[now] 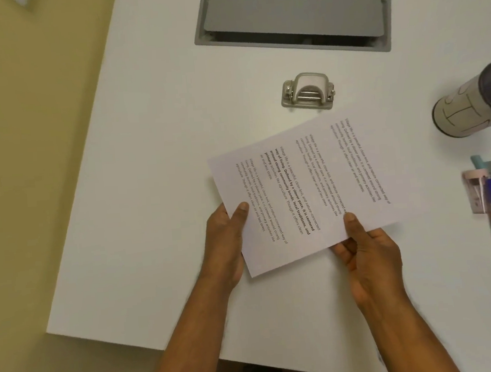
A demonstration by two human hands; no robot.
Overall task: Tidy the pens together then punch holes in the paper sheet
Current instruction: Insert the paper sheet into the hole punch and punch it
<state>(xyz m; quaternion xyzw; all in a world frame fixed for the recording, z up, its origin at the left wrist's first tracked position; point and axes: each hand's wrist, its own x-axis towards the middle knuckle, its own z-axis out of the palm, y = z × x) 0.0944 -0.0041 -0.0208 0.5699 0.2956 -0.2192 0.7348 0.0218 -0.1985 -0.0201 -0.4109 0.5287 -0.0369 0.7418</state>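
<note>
Both hands pinch the white printed paper sheet [300,187] over the white table [150,194]: left hand [227,235] at its left edge, right hand [365,249] at its near edge. Light, floppy; two-edge hold suits feeding the grey metal hole punch [307,91] beyond.

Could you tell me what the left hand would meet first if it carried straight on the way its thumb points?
Likely only the paper sheet that the left hand already holds; beyond it the hole punch lies roughly in line, though depth is unclear.
</note>
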